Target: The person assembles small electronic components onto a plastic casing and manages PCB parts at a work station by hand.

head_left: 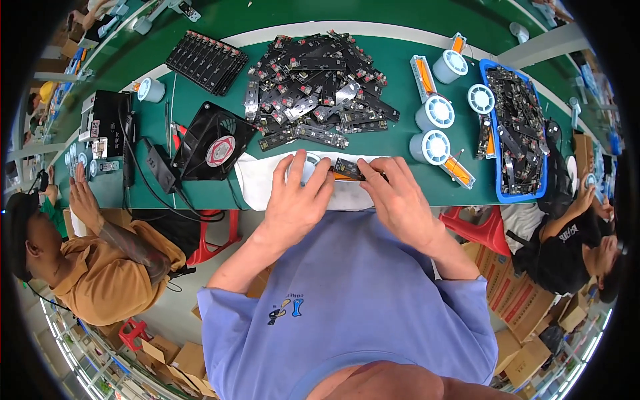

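At the table's near edge, over a white cloth (257, 180), lies a light-blue handheld fan housing (310, 168) with an orange part in its handle. My left hand (298, 193) is closed around its round head, fingertips near the handle. A small black circuit board (348, 168) sits over the handle. My right hand (398, 197) pinches the board's right end between thumb and fingers. Just beyond the cloth rises a large pile of similar black boards (320, 87). Exactly how the board rests in the handle is partly hidden by my fingers.
Several fan housings (438, 112) with orange parts lie to the right, beside a blue tray (501, 198) of dark parts. Leftward are a black box fan (217, 143), a cabled adapter (160, 165) and a stack of board panels (207, 62). People sit on both sides.
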The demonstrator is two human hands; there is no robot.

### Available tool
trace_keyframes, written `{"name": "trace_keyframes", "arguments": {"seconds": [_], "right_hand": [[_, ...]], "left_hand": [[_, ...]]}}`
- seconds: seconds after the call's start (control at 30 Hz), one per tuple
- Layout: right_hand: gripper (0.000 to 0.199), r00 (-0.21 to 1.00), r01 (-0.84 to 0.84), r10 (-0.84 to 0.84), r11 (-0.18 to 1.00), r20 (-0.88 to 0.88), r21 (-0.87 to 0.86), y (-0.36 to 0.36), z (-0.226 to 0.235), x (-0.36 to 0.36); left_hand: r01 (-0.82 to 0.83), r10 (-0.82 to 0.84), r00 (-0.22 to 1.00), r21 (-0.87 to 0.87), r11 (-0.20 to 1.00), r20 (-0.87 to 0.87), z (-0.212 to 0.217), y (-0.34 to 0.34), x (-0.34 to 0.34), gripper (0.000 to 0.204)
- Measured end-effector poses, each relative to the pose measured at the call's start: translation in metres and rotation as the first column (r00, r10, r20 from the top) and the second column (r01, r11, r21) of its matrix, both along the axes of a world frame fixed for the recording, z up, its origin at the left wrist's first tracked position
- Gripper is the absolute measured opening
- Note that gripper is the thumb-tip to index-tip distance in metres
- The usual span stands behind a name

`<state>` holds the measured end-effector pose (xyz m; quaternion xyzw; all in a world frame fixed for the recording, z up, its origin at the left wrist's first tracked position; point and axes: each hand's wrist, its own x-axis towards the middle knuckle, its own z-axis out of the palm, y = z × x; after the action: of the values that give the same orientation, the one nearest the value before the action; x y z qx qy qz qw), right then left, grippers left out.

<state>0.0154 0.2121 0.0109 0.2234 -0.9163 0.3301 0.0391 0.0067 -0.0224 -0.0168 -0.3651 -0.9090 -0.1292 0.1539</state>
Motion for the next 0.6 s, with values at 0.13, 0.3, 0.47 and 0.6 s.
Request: {"name": "trace_keyframes", "arguments": {"seconds": [0.13,0.3,0.47,0.6], "right_hand": [[0.038,0.998,-0.053,0.052,0.999,0.035,0.008,0.004,0.002,-0.004],[0.042,0.995,-0.097,0.097,0.995,0.028,-0.001,0.004,-0.002,-0.011],[0.050,0.987,-0.155,0.158,0.981,-0.013,0.114,0.001,0.001,-0.017],[0.048,0.990,-0.134,0.139,0.973,-0.013,0.190,0.001,0.006,-0.022]], "left_hand": [[0.027,-0.030,0.996,0.040,0.999,0.084,0.005,-0.006,-0.005,0.030],[-0.014,-0.021,0.990,0.252,0.968,0.139,-0.005,-0.005,-0.010,0.033],[-0.053,-0.015,0.960,0.235,0.971,0.280,0.006,0.003,-0.019,0.037],[-0.032,-0.029,0.967,0.231,0.972,0.255,0.007,0.003,-0.018,0.037]]}}
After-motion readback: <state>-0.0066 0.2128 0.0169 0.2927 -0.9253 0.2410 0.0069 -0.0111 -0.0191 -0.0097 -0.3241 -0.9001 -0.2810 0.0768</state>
